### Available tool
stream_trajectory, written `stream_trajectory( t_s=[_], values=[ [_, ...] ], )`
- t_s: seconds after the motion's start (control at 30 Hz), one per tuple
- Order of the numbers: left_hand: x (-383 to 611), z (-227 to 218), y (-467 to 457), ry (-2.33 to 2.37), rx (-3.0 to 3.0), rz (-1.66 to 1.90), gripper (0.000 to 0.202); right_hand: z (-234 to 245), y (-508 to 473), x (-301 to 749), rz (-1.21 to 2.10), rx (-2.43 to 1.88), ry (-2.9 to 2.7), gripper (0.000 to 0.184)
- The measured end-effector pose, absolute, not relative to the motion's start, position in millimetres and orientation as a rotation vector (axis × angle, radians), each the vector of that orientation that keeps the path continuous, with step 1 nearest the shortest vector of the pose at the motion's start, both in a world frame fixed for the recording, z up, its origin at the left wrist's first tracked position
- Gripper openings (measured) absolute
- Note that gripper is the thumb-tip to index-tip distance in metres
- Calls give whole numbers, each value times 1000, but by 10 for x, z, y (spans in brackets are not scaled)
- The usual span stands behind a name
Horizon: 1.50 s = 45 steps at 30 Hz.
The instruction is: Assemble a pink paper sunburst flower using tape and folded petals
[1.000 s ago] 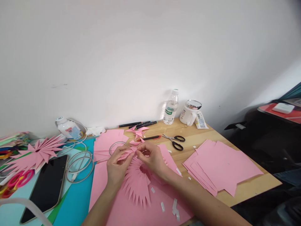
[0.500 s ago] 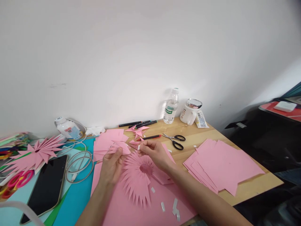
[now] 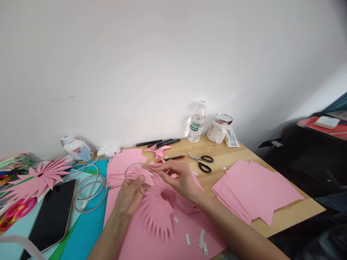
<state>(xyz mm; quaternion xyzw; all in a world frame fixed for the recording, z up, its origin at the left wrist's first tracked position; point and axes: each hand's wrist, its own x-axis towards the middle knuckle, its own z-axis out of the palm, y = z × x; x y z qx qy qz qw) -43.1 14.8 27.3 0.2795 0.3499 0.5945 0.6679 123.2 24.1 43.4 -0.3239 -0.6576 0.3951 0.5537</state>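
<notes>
- Folded pink paper (image 3: 148,178) is in the lower centre of the frame, pinched between the thumb and fingers of my left hand (image 3: 131,194).
- My right hand (image 3: 180,177) is just beside it, thumb and fingertips close together; I cannot tell whether they grip anything.
- Below, along the bottom of the frame, small white strips (image 3: 187,238) lie on a large pink sheet (image 3: 151,249).
- Under my hands, a pleated pink fan (image 3: 158,213) curves around a round opening, its points spreading towards the bottom.
- At lower left, a dark phone (image 3: 54,213) lies beside a coiled white cable (image 3: 104,187).
- At lower right, pink cut sheets (image 3: 262,191) are stacked on the wooden table (image 3: 303,211).
- Farther back, right of centre, are black-handled scissors (image 3: 200,159).
- Behind them, a water bottle (image 3: 195,129) and a white mug (image 3: 215,133) stand near the pale wall (image 3: 162,72).
</notes>
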Motion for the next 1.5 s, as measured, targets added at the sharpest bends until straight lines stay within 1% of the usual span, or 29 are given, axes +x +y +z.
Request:
stream_trajectory(
  t_s=[0.07, 0.13, 0.4, 0.57, 0.63, 1.03, 1.23, 1.5],
  values=[
    [-401, 299, 133, 807, 654, 1312, 20, 380, 258, 1170, 661, -717, -1598, 10],
    [-376, 317, 121, 822, 668, 1302, 19, 338, 269, 1139, 506, -636, -1634, 12],
    [-361, 334, 91, 855, 763, 1283, 20, 262, 267, 1138, 267, -653, -1684, 14],
    [-362, 344, 93, 861, 809, 1245, 26, 261, 275, 1148, 70, -618, -1707, 14],
    [-361, 339, 96, 880, 797, 1249, 23, 268, 278, 1151, 26, -611, -1733, 15],
    [-370, 299, 108, 915, 874, 1248, 16, 247, 295, 1145, 32, -579, -1744, 15],
    [-365, 308, 110, 906, 864, 1239, 20, 213, 301, 1140, 97, -589, -1739, 16],
    [-365, 354, 108, 929, 853, 1255, 19, 223, 310, 1139, 212, -636, -1712, 17]
  ],
)
